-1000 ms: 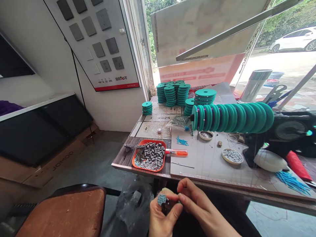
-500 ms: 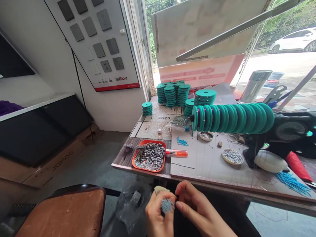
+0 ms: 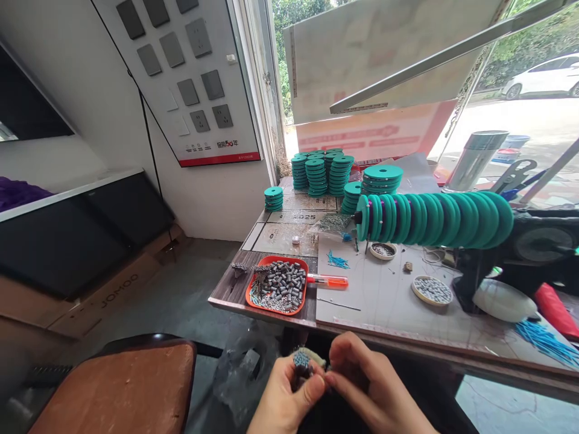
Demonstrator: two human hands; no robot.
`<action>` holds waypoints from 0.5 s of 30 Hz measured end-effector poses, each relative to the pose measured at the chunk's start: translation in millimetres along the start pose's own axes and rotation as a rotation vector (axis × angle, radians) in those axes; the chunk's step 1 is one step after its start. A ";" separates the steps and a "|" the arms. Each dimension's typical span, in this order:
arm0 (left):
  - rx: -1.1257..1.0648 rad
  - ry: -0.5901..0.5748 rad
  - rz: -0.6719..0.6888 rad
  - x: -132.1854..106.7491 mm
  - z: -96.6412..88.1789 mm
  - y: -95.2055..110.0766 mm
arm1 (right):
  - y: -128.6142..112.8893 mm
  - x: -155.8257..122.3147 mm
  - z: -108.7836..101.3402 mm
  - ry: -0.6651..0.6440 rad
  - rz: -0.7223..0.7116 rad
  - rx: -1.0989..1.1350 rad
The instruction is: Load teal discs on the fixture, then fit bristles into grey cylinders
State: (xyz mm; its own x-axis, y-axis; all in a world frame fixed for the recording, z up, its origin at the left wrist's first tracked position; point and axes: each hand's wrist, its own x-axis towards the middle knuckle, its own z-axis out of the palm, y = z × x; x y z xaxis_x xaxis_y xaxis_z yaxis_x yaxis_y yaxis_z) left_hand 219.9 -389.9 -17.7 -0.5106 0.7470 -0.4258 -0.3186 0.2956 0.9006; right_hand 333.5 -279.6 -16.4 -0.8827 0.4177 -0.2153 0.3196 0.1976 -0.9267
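**Blue-grey bundle point(image 3: 301, 360) gripped in front of the worktop point(image 3: 230, 292)**

The bundle of thin pieces is held by the curled fingers of the left hand point(image 3: 286, 395), its tightly packed ends turned up. A pale piece point(image 3: 313, 355) is seen just behind it. The right hand point(image 3: 371, 381) is brought close beside the left, its thumb and forefinger drawn together near the left thumb; whether anything is pinched between them cannot be told.

Beyond the hands, an orange tray point(image 3: 248, 295) is placed near the worktop's front edge, filled with grey cylinders point(image 3: 286, 282) and smaller bits. Its right side is met by a red pen point(image 3: 332, 281). On the grey board point(image 3: 384, 313), a thin rod point(image 3: 340, 305) is laid near the pen, and a round dish point(image 3: 433, 290) is filled with pale grey pellets. Above the board, a row of green spools point(image 3: 434, 218) is carried on a machine point(image 3: 538, 244). Further back, more green spools are stacked point(image 3: 316, 176). To the left, a brown chair point(image 3: 120, 392) is seen.
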 end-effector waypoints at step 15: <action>-0.459 -0.171 -0.049 -19.2 -3.2 26.1 | 9.9 4.2 -12.4 0.123 -0.361 -0.446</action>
State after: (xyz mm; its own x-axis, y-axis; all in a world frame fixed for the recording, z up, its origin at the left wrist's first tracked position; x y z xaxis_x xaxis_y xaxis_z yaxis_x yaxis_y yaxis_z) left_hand 218.9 -398.5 13.7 -0.3595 0.8373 -0.4119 -0.6781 0.0688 0.7318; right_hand 337.2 -264.9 -22.6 -0.9247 0.3491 0.1521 0.1437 0.6898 -0.7096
